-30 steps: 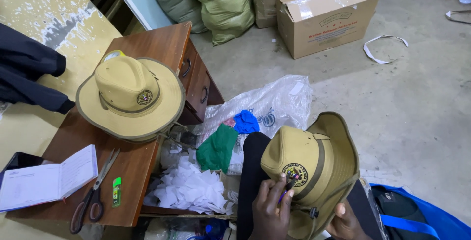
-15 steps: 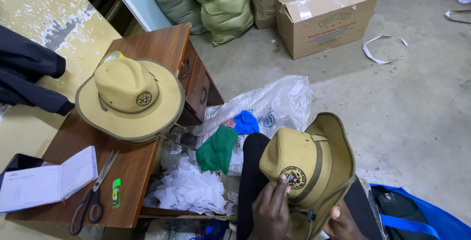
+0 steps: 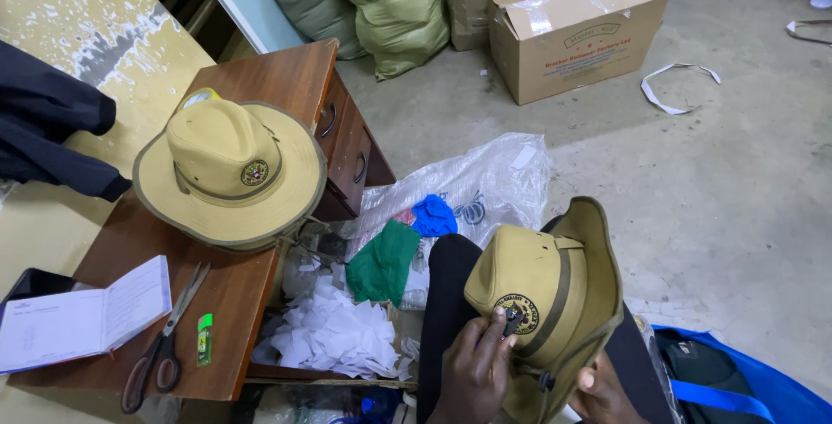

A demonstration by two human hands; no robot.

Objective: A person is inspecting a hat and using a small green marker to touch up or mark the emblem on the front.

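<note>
my left hand (image 3: 475,370) fingers pinch the badge (image 3: 518,314) on the khaki hat (image 3: 555,303), right hand (image 3: 600,394) gripping its brim; a loose pinch could let the badge sit crooked.

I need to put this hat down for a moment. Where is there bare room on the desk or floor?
The wooden desk is bare behind the other tan hat, toward its far end. The concrete floor is open between the cardboard box and the plastic sheet. The desk's near end is crowded with notebook, scissors and lighter.
</note>
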